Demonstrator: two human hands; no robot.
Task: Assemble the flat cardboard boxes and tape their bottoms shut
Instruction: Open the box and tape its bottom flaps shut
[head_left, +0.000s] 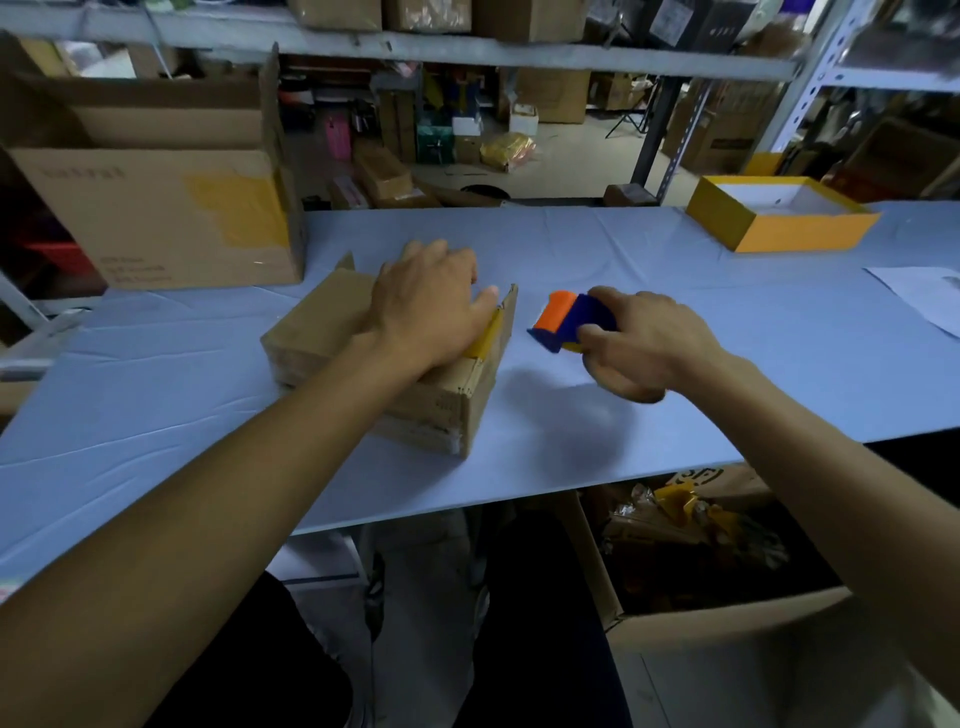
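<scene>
Yellow tray (779, 228) with white inside, far right on blue table (675, 270). White paper sheet (919, 296) near it, at right edge. Cluttered shelving (415, 49) behind.

A surface (727, 332) under a pale blue cloth spans the room. Behind it, grey metal shelving (467, 52) holds cardboard cartons. The floor (571, 156) beyond is cluttered with packages, and the light is dim.

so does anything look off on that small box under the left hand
Slightly: the small cardboard box under the left hand looks lopsided, one flap standing up at its right edge by the yellow tape, not flat.
</scene>
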